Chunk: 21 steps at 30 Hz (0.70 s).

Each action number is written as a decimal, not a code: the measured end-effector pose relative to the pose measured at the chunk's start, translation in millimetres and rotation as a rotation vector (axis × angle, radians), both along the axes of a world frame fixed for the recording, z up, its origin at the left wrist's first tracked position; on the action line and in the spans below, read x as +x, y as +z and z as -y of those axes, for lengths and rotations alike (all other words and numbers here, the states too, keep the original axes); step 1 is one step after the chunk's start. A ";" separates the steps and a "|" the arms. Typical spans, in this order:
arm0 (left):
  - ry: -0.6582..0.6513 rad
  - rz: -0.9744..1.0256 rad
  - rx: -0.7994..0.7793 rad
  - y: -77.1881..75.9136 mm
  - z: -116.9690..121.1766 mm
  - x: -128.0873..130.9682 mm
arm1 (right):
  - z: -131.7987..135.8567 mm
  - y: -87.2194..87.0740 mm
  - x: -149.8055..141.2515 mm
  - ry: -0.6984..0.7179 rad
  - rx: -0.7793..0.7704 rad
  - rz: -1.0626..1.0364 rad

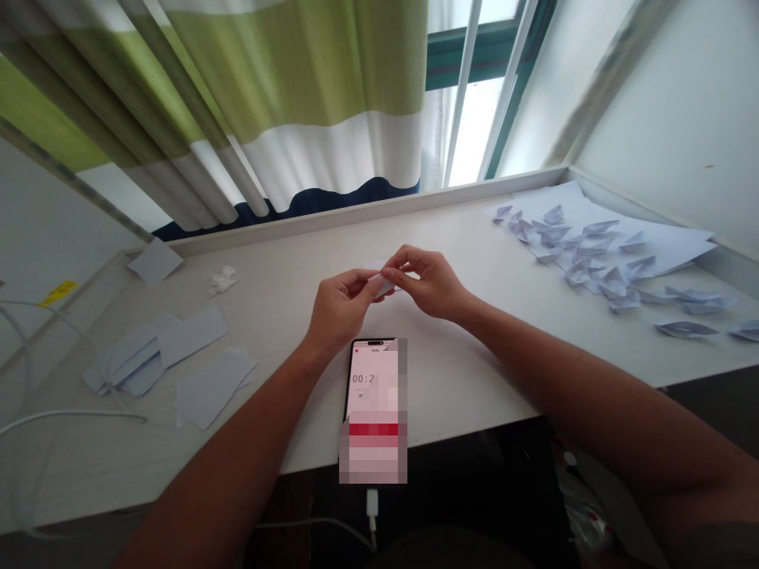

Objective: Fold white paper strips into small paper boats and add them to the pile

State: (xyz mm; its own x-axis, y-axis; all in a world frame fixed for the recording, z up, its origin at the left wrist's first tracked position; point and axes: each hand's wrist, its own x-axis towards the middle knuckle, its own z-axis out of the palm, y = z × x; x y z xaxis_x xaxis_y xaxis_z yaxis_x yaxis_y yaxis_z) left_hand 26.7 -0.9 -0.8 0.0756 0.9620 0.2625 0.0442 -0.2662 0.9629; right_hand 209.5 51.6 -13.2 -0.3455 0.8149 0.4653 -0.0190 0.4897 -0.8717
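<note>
A small folded piece of white paper (384,286) is pinched between my two hands over the middle of the desk. My left hand (342,304) grips its left side with thumb and fingers. On the other side my right hand (432,283) presses thumb and index finger on its top edge. Fingers cover much of the paper, so its full shape is hidden. Just behind the hands, a bit of white paper (372,264) shows on the desk. Below them sits a phone (373,379) with a lit, partly blurred screen showing a timer.
Several folded paper boats (584,249) lie at the right, partly on flat white sheets (670,229). Loose paper pieces (213,387) and a crumpled scrap (222,280) are at the left. White cables (77,417) cross the left side; a charging plug (371,503) hangs below the phone.
</note>
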 end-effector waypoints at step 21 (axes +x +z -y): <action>0.083 -0.048 0.070 1.6 3.9 2.2 | 3.8 1.7 0.2 0.055 -0.095 -0.079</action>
State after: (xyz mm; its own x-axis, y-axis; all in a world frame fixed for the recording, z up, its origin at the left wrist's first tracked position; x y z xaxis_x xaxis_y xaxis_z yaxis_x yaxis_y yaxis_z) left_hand 28.9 -4.8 0.8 0.0110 0.9448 0.3275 0.1142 -0.3266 0.9383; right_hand 209.7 47.7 -11.5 -0.3560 0.8374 0.4148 -0.1138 0.4017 -0.9087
